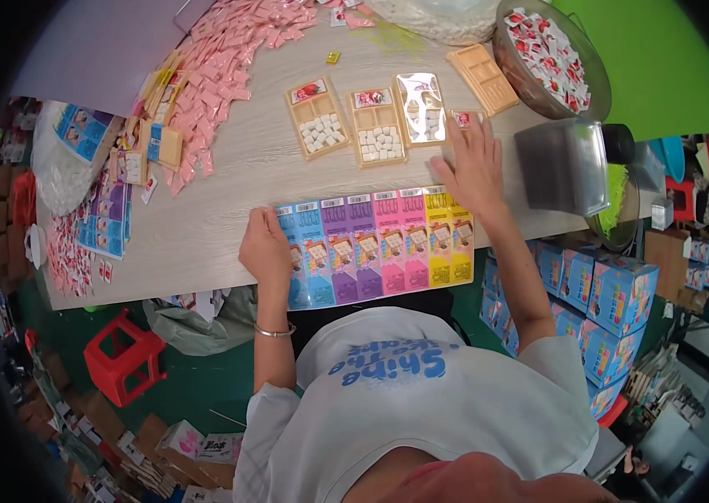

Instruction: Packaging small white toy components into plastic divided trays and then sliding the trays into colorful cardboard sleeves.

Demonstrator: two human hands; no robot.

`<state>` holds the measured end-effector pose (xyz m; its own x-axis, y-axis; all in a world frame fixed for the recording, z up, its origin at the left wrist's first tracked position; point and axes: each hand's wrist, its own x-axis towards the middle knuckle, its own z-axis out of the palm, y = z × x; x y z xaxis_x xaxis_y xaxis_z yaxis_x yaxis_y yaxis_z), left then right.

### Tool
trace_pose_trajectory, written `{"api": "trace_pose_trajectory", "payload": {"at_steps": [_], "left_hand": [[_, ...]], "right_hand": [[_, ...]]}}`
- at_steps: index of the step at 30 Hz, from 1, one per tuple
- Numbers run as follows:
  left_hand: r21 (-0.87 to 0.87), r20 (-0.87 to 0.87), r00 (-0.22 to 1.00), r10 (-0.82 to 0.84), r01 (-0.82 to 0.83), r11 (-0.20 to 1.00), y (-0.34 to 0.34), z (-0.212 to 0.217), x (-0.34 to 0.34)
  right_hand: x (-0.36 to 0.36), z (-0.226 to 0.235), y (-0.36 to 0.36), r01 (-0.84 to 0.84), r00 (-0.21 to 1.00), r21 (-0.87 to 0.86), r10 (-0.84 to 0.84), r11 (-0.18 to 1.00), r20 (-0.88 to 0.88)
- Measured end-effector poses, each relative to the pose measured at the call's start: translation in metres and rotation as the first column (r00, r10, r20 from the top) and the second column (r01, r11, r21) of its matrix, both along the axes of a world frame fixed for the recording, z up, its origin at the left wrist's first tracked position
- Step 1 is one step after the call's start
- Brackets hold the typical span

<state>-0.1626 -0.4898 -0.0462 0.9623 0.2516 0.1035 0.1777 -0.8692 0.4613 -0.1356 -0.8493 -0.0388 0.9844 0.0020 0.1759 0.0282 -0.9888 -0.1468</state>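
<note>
My left hand (pixel 266 246) is closed on the left end of a long sheet of printed cards (pixel 367 251), striped blue, purple, pink and yellow, lying along the table's near edge. Fingers spread, my right hand (pixel 475 168) reaches over a beige tray (pixel 463 120) that it mostly covers; whether it presses on it I cannot tell. Left of that hand stand a beige compartment tray (pixel 317 130) and another such tray (pixel 380 138), each with small white blocks and a red-printed packet. Beside them is a tray under a shiny clear cover (pixel 421 96).
Pink packets (pixel 233 59) are heaped at the far left. A bowl of strawberry-printed sachets (pixel 547 59), an unfilled beige tray (pixel 484 80) and a clear plastic box (pixel 561 163) stand at the right. Blue boxes (pixel 618 293) are stacked beside the table; a red stool (pixel 124 359) sits on the floor.
</note>
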Motion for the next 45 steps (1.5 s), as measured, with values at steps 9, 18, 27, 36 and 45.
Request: {"api": "trace_pose_trajectory", "payload": {"at_steps": [9, 18, 27, 36, 45], "left_hand": [[0.181, 0.160, 0.768, -0.620, 0.595, 0.783, -0.075, 0.039, 0.082], [0.277, 0.031, 0.756, -0.654, 0.622, 0.732, -0.069, 0.004, 0.132], [0.264, 0.082, 0.695, -0.714, 0.676, 0.688, -0.075, 0.015, 0.147], [0.319, 0.047, 0.611, -0.790, 0.740, 0.592, -0.085, -0.006, 0.149], [0.038, 0.166, 0.822, -0.544, 0.546, 0.837, 0.033, 0.042, 0.051]], "right_hand": [[0.051, -0.016, 0.007, -0.047, 0.999, 0.000, 0.047, 0.999, -0.024], [0.091, -0.010, 0.024, -0.222, 0.975, -0.037, 0.221, 0.974, -0.020], [0.093, -0.013, 0.054, -0.125, 0.991, 0.047, 0.128, 0.991, -0.049], [0.162, -0.034, 0.041, -0.085, 0.992, 0.030, 0.082, 0.996, 0.093], [0.004, 0.042, 0.114, -0.472, 0.878, 0.261, 0.476, 0.842, 0.053]]}}
